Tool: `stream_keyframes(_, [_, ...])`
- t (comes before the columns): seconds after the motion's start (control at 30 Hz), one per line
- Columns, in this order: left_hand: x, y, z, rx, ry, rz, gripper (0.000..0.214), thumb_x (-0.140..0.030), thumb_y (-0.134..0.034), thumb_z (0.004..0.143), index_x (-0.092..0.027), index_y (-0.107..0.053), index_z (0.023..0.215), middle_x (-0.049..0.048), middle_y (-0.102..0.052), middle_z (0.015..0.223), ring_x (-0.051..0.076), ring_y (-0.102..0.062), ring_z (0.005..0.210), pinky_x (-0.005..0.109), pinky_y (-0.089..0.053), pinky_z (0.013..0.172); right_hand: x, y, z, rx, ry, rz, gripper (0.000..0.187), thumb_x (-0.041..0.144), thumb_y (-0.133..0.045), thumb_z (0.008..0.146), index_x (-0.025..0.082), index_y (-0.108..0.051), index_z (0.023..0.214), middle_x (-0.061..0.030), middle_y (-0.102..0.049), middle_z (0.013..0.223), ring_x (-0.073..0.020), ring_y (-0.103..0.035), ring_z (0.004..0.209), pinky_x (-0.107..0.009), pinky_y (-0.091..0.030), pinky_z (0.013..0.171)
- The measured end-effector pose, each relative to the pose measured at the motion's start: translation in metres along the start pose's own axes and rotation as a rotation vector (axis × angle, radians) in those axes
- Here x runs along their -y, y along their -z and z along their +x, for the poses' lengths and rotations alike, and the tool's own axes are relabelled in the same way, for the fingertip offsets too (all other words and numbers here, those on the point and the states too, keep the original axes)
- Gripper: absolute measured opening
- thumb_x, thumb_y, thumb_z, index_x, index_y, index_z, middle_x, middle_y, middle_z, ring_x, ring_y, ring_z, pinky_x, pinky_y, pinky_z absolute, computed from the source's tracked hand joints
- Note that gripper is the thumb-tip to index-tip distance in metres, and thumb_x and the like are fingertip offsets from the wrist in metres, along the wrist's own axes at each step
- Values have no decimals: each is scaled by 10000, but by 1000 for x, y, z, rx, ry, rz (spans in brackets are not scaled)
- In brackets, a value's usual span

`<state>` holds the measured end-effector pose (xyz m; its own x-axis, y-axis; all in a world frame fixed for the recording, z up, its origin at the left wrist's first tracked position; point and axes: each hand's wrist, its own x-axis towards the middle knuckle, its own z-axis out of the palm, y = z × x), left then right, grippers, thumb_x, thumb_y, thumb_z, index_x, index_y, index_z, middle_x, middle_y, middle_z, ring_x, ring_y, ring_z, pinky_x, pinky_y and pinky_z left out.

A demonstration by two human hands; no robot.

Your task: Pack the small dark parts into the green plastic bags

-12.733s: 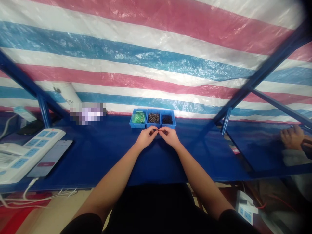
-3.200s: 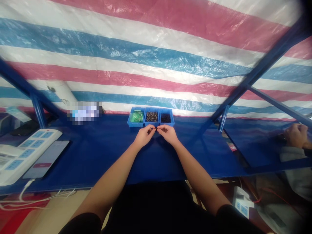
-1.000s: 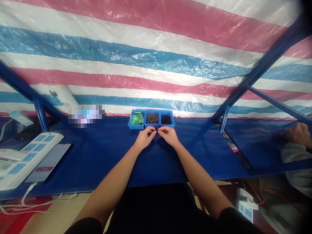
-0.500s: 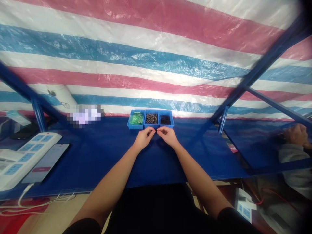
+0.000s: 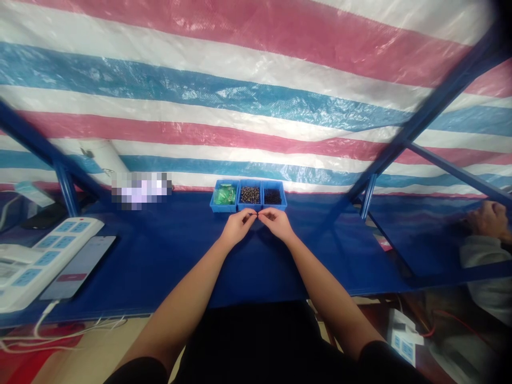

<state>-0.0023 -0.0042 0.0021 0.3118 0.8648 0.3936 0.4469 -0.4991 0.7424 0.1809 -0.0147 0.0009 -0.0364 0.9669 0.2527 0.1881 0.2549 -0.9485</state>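
Observation:
My left hand (image 5: 238,226) and my right hand (image 5: 277,222) meet fingertip to fingertip just in front of three small blue bins. Both are closed in a pinch; whatever is between the fingertips is too small to name. The left bin (image 5: 224,208) contains green pieces (image 5: 225,194) that look like plastic. Small brass-and-dark metal parts (image 5: 250,195) fill the middle bin (image 5: 249,206). In the right bin (image 5: 284,201) lie small black parts (image 5: 272,197), partly behind my right fingers.
On the blue table (image 5: 160,266), a white power strip (image 5: 52,264) and a phone (image 5: 80,269) on a cable are at the left. Blue metal bars (image 5: 372,165) slant along both sides. Another person's hand (image 5: 488,220) is at the far right. A striped sheet (image 5: 256,106) hangs behind.
The view has shifted very slightly. My hands keep their pinch at the same spot in front of the bins, with barely any finger movement.

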Motion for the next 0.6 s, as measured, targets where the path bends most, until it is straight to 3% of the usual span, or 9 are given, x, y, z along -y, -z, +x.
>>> stream_keyframes(0.13, [-1,0,-1,20,28,-6,306,-477,-513,913,-217,-669,955,-11,-662,749,127,-585,639,236,-456,640,0,0,0,2,4,20,252,394,-689,761,174,-721,879,-67,-730,850,-183,-665,737,-304,-537,704])
stream_keyframes(0.27, [0,-2,0,-23,33,-10,318,-472,-544,894,-230,-647,1073,-31,-622,693,121,-563,607,241,-461,653,2,1,0,-7,-3,10,243,391,-683,765,176,-723,870,-66,-729,847,-183,-662,731,-304,-534,695])
stream_keyframes(0.6, [-5,2,0,26,51,-7,310,-469,-471,935,-208,-637,916,-14,-642,700,126,-580,613,239,-465,638,8,1,-2,-5,-18,-24,272,416,-688,757,178,-726,883,-63,-732,844,-178,-661,716,-304,-542,693])
